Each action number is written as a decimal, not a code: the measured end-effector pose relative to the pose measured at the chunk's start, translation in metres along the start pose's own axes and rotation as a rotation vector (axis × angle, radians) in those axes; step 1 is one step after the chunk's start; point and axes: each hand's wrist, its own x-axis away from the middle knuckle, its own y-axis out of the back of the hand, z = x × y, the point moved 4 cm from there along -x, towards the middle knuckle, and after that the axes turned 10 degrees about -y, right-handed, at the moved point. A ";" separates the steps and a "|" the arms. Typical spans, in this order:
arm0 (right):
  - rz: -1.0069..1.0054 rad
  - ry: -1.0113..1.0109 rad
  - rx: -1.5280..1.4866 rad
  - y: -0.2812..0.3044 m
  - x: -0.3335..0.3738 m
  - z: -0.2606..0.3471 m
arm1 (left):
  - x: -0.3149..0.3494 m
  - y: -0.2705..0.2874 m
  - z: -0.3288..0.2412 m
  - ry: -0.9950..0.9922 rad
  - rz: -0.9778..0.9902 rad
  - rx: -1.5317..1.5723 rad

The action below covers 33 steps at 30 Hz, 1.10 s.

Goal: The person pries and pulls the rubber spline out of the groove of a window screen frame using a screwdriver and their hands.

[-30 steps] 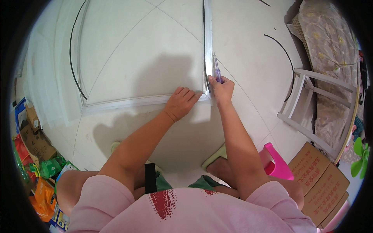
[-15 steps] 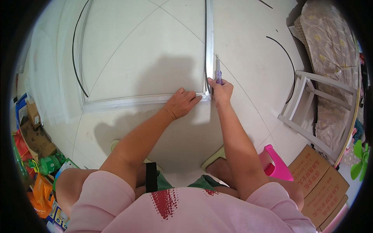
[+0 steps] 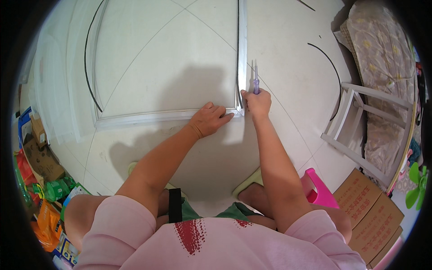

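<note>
The right hand (image 3: 259, 104) holds a purple-handled screwdriver (image 3: 256, 86), thumb close to the black strip (image 3: 237, 67) on its left. The left hand (image 3: 208, 121) rests on the pale frame (image 3: 144, 119), its grip unclear; firm, even pressure there should prevent shifting.

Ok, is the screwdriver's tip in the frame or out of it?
Out: the purple screwdriver is in the right hand, its shaft showing bare over the floor, to the right of the silver frame.
</note>
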 end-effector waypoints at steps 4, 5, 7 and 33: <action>0.153 -0.040 -0.442 0.002 0.010 0.018 | 0.001 0.002 0.000 -0.003 -0.039 0.036; 0.211 -0.027 -0.640 0.000 0.013 0.023 | 0.001 0.002 0.000 -0.005 -0.027 0.025; 0.217 -0.054 -0.663 -0.009 0.015 0.024 | 0.001 0.001 0.000 -0.007 -0.014 0.014; 0.150 -0.044 -0.471 -0.023 0.008 0.000 | -0.070 -0.010 0.100 1.155 -0.175 1.041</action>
